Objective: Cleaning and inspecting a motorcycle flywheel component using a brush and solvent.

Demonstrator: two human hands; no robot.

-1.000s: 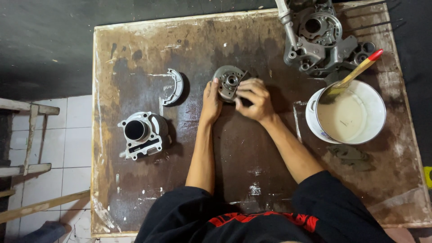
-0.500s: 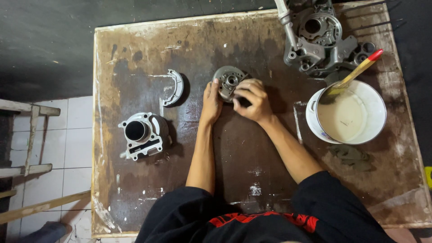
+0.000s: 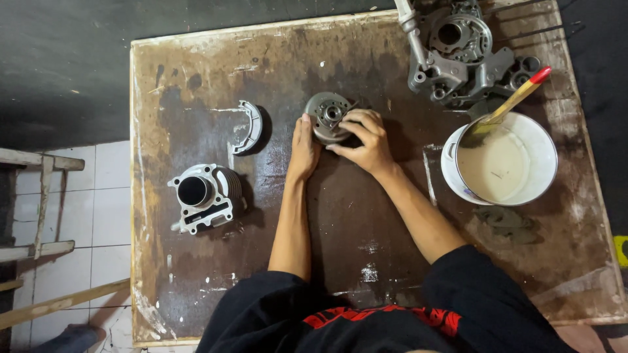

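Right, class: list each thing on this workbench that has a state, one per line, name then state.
round metal engine part: flat on the table, gripped by both hands
left hand: pressed against its left edge
right hand: fingers curled over its right side
engine cylinder: lying on its side, bore open
brake shoe: lying loose
white bowl: holding cloudy liquid, brush resting in it
crankcase: stripped, untouched

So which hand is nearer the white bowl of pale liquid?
Right. The right hand rests on the round grey metal part, left of the white bowl. The left hand sits farther left, against the part's other side.
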